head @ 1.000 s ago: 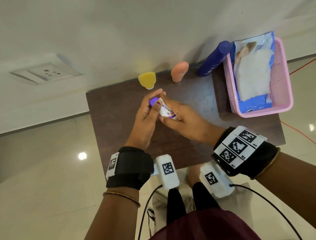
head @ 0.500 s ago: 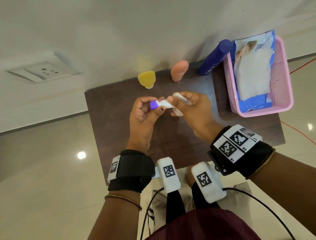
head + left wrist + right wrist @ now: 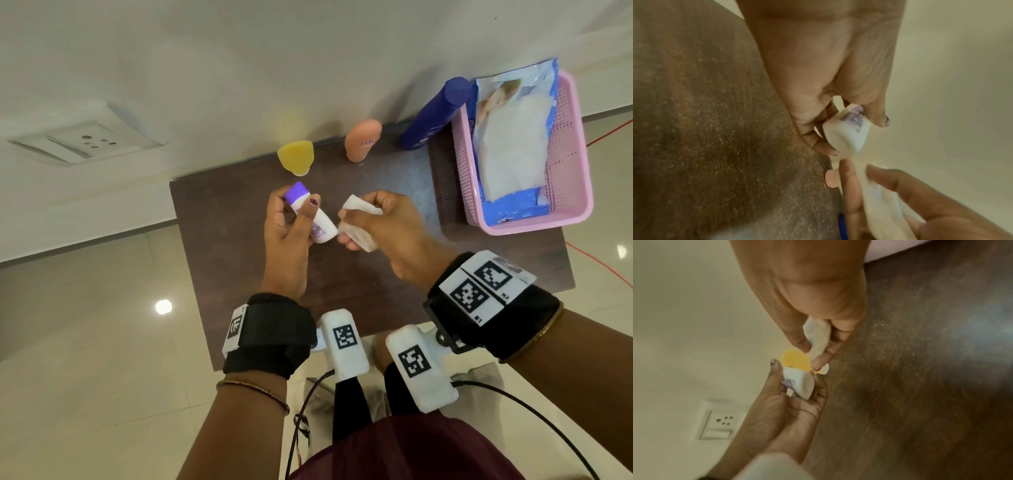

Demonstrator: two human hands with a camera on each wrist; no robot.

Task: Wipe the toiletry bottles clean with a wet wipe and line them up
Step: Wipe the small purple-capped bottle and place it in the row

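Note:
My left hand (image 3: 291, 222) grips a small white bottle with a purple cap (image 3: 320, 226) above the dark brown table (image 3: 239, 274), thumb across its label. The same bottle (image 3: 849, 129) shows in the left wrist view, and its base (image 3: 801, 384) faces the right wrist camera. My right hand (image 3: 380, 222) pinches a folded white wet wipe (image 3: 359, 233), whose edge touches the bottle's base end. The wipe (image 3: 879, 203) (image 3: 818, 335) is bunched between thumb and fingers. A yellow bottle (image 3: 295, 156), an orange bottle (image 3: 362, 138) and a dark blue bottle (image 3: 433, 113) stand in a row along the wall.
A pink plastic basket (image 3: 568, 212) at the table's right end holds a blue and white pack of wipes (image 3: 510, 137). A wall socket plate (image 3: 85, 140) is at the left. Black cables hang near my lap, and a red wire (image 3: 599, 263) runs on the floor.
The hands have drawn apart: the wipe slid off the bottle's body toward its base. My left hand has turned the bottle so its purple cap points up and away.

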